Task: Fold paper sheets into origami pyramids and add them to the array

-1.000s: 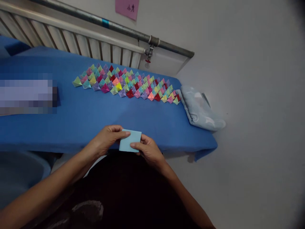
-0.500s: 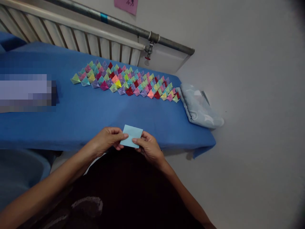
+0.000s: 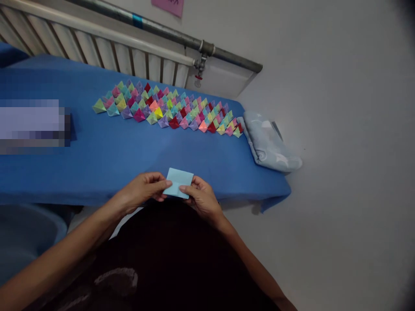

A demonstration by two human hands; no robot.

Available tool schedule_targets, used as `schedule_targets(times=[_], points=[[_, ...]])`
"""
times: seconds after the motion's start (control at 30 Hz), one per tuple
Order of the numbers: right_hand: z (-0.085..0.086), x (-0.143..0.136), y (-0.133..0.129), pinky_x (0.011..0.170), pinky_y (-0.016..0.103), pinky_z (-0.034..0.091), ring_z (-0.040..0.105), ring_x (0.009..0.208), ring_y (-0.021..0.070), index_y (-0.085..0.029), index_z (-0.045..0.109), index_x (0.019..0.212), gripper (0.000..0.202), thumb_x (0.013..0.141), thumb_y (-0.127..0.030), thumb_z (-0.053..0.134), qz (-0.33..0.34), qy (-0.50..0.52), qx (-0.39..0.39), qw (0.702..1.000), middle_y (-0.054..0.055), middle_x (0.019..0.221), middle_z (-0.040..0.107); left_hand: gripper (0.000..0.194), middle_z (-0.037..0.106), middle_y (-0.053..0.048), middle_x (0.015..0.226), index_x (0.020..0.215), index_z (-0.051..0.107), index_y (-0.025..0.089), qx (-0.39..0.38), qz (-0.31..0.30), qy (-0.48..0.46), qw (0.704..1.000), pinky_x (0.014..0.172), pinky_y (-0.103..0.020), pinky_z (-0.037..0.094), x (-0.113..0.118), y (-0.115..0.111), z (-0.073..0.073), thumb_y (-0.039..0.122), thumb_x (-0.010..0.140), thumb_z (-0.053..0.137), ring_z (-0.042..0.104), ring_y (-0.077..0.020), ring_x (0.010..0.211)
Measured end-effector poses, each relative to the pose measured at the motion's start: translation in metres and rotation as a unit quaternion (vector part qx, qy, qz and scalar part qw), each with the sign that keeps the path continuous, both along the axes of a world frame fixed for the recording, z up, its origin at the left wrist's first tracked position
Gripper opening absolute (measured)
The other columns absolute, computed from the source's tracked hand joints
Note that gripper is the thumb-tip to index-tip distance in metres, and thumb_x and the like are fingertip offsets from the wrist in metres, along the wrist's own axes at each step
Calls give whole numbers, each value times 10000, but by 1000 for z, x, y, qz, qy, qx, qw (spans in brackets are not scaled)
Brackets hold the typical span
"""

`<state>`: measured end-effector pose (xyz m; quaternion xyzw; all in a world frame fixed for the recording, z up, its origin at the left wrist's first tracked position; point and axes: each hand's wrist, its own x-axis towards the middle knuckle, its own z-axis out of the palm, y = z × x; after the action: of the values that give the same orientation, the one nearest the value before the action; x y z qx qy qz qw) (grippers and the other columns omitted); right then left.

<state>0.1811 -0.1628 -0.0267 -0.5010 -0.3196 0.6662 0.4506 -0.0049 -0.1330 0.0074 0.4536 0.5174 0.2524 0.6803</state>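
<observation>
"What do we take first, going by size?"

"We have a pale wall [image 3: 324,194] filling the right side, and a blue cloth [image 3: 136,147] reaching in from the left, its near right corner hanging down."

"And on the far side?"

"There we see a white radiator [image 3: 103,54] at the far left, with a grey pipe [image 3: 168,33] running above it, banded once in blue."

"What do we put next?"

"The rows of folded papers [image 3: 171,115], peaked and many-coloured, set close together on the far part of the cloth. Just beside their right end we find a folded grey-blue bundle [image 3: 269,144] with pale patterning."

"And how are our hands?"

"Both are closed in a pinch. Our left hand [image 3: 151,186] grips the left edge of the light blue paper [image 3: 180,176], and our right hand [image 3: 203,198] grips its lower right, each thumb on top."

"So where do we hold it?"

"Between our hands, in view across the cloth's near edge."

"And our smallest?"

"The red valve handle [image 3: 198,77], at the radiator's right end."
</observation>
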Motion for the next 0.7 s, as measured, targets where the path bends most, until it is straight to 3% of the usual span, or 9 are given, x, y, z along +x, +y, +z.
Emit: schedule_targets(times=[0.23, 0.37, 0.47, 0.7], points=[[15, 5, 6, 533, 233, 361, 492, 587, 93, -204, 635, 835, 306, 681, -428, 775, 26, -55, 40, 997, -42, 680, 568, 398, 553, 34, 550, 606, 552, 183, 32, -60, 36, 997, 550, -232, 401, -3, -4, 9, 522, 598, 760, 519, -103, 532], [25, 7, 9, 534, 238, 343, 438, 536, 82, -194, 624, 680, 342, 717, -509, 751, 60, -101, 78, 990, -46, 594, 519, 389, 533, 42, 542, 615, 553, 187, 46, -87, 50, 994, 540, -234, 375, -5, -7, 16, 528, 623, 742, 504, -106, 528], [27, 9, 9, 531, 238, 333, 426, 524, 79, -196, 608, 641, 359, 688, -513, 769, 59, -104, 75, 990, -48, 577, 518, 391, 539, 38, 552, 629, 559, 188, 41, -100, 45, 993, 542, -235, 367, -7, -6, 16, 532, 630, 745, 505, -110, 533], [46, 11, 13, 553, 235, 341, 462, 564, 89, -184, 654, 669, 300, 689, -463, 764, 143, -132, 59, 979, -36, 602, 557, 414, 523, 38, 561, 600, 507, 194, 60, -155, 56, 985, 535, -233, 347, -13, -5, 12, 535, 677, 730, 491, -109, 543]])
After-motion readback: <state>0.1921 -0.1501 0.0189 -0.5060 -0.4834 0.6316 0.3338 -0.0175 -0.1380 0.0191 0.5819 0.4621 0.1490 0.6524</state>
